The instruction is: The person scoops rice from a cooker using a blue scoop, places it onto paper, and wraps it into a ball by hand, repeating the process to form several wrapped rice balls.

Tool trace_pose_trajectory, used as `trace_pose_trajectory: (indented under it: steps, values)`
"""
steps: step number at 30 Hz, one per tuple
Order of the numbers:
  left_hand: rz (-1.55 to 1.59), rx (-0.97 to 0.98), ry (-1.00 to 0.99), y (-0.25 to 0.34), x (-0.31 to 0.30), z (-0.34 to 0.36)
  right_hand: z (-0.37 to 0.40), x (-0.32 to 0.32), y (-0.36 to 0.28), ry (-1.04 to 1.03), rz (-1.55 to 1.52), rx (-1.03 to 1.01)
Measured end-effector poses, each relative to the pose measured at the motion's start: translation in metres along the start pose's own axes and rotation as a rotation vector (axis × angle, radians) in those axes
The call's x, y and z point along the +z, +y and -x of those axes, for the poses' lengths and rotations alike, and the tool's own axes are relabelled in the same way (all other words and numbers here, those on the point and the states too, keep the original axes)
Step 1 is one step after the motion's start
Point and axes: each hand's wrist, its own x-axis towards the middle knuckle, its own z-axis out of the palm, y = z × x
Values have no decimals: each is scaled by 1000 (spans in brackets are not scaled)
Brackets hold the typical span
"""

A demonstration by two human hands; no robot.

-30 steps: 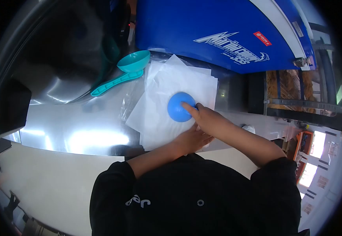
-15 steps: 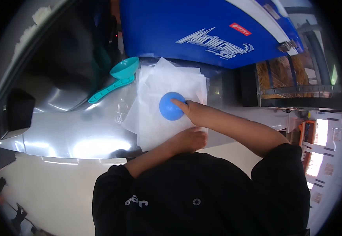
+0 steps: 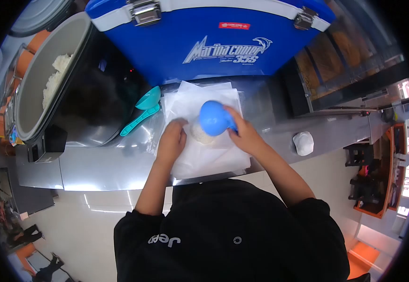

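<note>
My right hand (image 3: 243,134) grips the handle of a blue scoop (image 3: 214,117), whose rounded back faces up toward me. Partly hidden by it, a small mound of white rice (image 3: 200,135) sits on a stack of white paper sheets (image 3: 195,162). My left hand (image 3: 171,141) rests at the left side of the sheets near the rice, its fingers loosely bent and nothing visible in them. Further left, a teal scoop (image 3: 141,108) lies on the metal counter.
A large dark rice cooker (image 3: 89,89) with white rice (image 3: 56,80) inside stands at the left. Behind the paper is a blue cooler box (image 3: 232,51). A white wrapped bundle (image 3: 303,143) lies on the counter (image 3: 96,164) at the right, near a dark-framed display case (image 3: 303,89).
The blue scoop has come up off the paper and tilted, showing rice beneath. My left hand has moved from the near right edge to the left side of the sheets. The view has shifted.
</note>
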Motion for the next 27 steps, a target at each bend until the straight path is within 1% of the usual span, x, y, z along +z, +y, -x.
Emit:
trace_pose_trajectory:
  steps: [1,3,5,6,7,8,9,10,11,12,13,15,16,18,20,22,23,25,26,27]
  values:
    - [-6,6,-13,8,-1,9,5,-4,3,206,-122,32]
    - [12,-79,-302,28,-9,28,8,-8,39,668,150,-73]
    - [-60,-57,-350,58,-10,39,31,-26,54,695,-612,356]
    - [-124,-37,-389,72,-8,42,41,-34,66,702,-625,361]
    - [-134,-33,-402,82,-5,45,51,-41,82,683,-644,438]
    - [-130,-86,-459,91,-1,47,59,-45,97,663,-661,513]
    - [-127,-136,-515,98,3,48,65,-45,109,672,-672,515]
    - [-101,-131,-482,95,13,54,71,-44,121,663,-665,494]
    - [-107,-124,-490,95,18,53,75,-45,126,654,-655,473]
    - [-33,-110,-504,95,23,52,79,-46,130,664,-528,503]
    - [41,-96,-518,95,26,50,84,-44,133,673,-534,506]
    - [45,-60,-536,101,28,40,91,-40,117,792,511,419]
    - [52,-29,-548,105,28,34,93,-39,106,801,510,425]
    - [-9,17,-532,119,27,22,97,-41,71,603,334,186]
    - [-67,60,-523,127,25,14,97,-37,17,188,266,62]
    - [-86,157,-523,129,25,5,92,-19,-5,64,131,-2]
    - [-86,169,-531,128,26,1,89,-12,-6,77,132,5]
    - [235,112,-523,119,26,-2,81,3,0,-60,37,28]
    - [235,116,-529,114,19,-1,80,1,-4,-124,77,29]
    - [83,249,-508,107,8,0,81,6,-4,-117,73,33]
